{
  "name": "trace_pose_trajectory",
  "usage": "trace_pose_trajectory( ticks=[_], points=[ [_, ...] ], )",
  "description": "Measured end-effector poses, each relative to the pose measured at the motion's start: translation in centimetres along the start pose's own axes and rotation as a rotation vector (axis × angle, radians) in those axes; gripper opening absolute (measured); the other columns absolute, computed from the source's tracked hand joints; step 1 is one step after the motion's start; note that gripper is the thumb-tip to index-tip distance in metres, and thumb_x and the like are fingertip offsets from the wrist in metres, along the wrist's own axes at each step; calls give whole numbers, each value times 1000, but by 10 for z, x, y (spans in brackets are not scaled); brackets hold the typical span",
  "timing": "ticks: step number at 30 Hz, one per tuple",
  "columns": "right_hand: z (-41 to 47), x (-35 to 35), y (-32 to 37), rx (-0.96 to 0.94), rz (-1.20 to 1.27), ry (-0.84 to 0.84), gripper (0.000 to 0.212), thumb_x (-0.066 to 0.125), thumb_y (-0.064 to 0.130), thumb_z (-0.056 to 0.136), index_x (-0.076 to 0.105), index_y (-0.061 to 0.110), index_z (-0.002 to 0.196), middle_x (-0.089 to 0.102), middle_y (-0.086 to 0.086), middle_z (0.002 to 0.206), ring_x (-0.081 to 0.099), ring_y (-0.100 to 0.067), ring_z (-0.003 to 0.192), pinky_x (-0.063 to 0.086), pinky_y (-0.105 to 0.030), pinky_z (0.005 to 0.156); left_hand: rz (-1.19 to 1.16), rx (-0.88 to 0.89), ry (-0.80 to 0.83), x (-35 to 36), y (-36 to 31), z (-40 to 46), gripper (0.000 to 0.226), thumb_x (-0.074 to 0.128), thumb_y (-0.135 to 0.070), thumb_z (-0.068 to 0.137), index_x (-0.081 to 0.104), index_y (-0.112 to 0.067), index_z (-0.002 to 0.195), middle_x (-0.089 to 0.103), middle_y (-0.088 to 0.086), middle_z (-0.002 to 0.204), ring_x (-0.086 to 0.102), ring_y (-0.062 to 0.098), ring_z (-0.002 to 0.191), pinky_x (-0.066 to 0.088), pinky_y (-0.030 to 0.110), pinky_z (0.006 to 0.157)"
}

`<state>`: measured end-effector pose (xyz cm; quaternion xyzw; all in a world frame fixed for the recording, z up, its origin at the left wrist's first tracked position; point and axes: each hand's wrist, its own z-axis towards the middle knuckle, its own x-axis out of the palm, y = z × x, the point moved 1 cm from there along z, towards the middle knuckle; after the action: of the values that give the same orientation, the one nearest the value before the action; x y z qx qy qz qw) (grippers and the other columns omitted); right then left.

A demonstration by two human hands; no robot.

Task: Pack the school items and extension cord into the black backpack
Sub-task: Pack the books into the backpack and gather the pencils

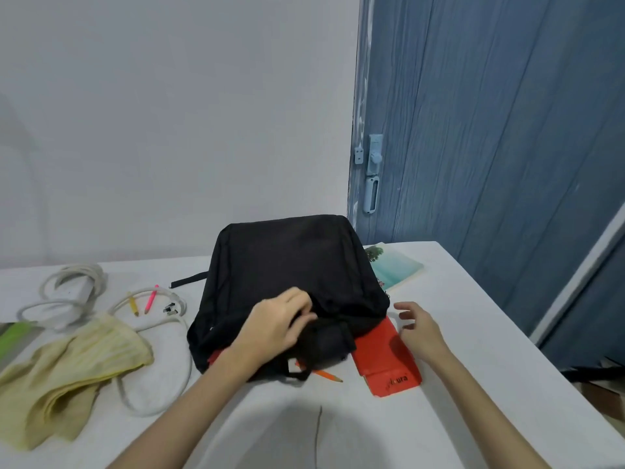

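The black backpack (287, 265) lies flat in the middle of the white table (456, 299). My left hand (275, 321) grips the fabric at its near top edge, fingers curled into the bag. My right hand (417, 324) hovers open just right of the bag, above a red book (385, 360) that sticks out from under it. An orange pencil (326, 375) lies by the bag's handle. A white extension cord (72, 292) is coiled at the left, with a yellow pen (132, 303) and a pink pen (151, 299) among its loops.
A pale yellow cloth (74, 370) lies crumpled at the near left. A teal book (394, 267) peeks out behind the bag at the right. A green object (15, 333) is at the left edge. A blue door (490, 130) stands behind the table's right side.
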<state>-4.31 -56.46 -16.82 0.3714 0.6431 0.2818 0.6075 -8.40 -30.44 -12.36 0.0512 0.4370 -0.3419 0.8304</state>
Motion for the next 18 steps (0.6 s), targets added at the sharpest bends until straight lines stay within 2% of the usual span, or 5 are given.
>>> trace_pose_trajectory(
  ticks=[3,6,10,14,18],
  points=[
    [-10,13,8,-15,-171,104,67,69,25,78,38,15,136,49,-12,132,48,-29,118,40,-39,99,-77,-66,-175,-20,12,20,13,56,-22,85,44,-22,80,52,-7,77,47,3,68,42,21,63],
    [-26,29,16,-90,-445,106,101,68,68,62,24,20,140,38,-7,138,38,-29,125,34,-43,102,-43,-124,-327,-37,20,45,17,63,-6,82,50,-15,79,52,-7,78,47,3,71,41,19,67],
    [-32,39,7,-178,-571,55,112,71,61,61,9,22,145,22,-7,146,31,-29,126,30,-41,102,32,-148,-395,-47,25,63,13,65,-3,82,54,-7,77,52,-8,79,48,8,70,39,19,67],
    [-21,2,-6,-91,-135,-61,79,68,47,54,45,30,128,47,1,129,47,-25,112,40,-36,94,-46,-172,-373,-45,27,59,24,67,-5,82,47,-14,72,47,-13,70,46,9,66,39,21,64],
    [-21,-53,-11,-2,701,-67,36,66,34,70,67,17,102,65,-4,96,56,-19,77,47,-23,65,-320,-430,-241,-40,26,51,47,76,-8,73,31,-22,69,45,-10,66,45,0,63,36,11,62]
  ],
)
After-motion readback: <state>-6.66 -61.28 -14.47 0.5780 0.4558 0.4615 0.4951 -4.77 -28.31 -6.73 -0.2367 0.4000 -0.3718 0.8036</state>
